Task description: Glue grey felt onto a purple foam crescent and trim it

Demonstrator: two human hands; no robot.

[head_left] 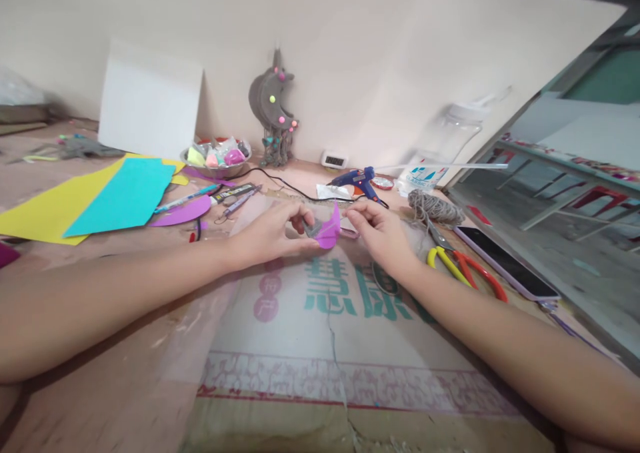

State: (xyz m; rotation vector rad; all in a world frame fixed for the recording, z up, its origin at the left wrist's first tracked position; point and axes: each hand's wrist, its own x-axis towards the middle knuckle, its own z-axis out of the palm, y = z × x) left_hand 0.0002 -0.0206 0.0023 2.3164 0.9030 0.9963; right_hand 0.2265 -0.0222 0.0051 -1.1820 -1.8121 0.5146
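Note:
My left hand [280, 231] pinches a purple crescent-shaped paper piece [329, 233] between thumb and fingers. Grey yarn [313, 227] covers the crescent's left end, beside my fingertips. Just right of the crescent, my right hand [377, 229] is closed in a pinch; what lies between its fingertips is too small to make out. A thin grey strand [332, 336] runs down the printed plastic sheet [280, 353] below the hands. Behind my right wrist are a ball of grey yarn [435, 207] and scissors [467, 266] with yellow and orange handles.
A blue glue gun [364, 181], a small clock [335, 160] and a clear bottle [445, 146] stand behind. At right lies a phone [507, 263]. Yellow paper [45, 206], turquoise paper [123, 196], pens and a bowl [216, 166] are left. A decorated grey moon [273, 99] hangs on the wall.

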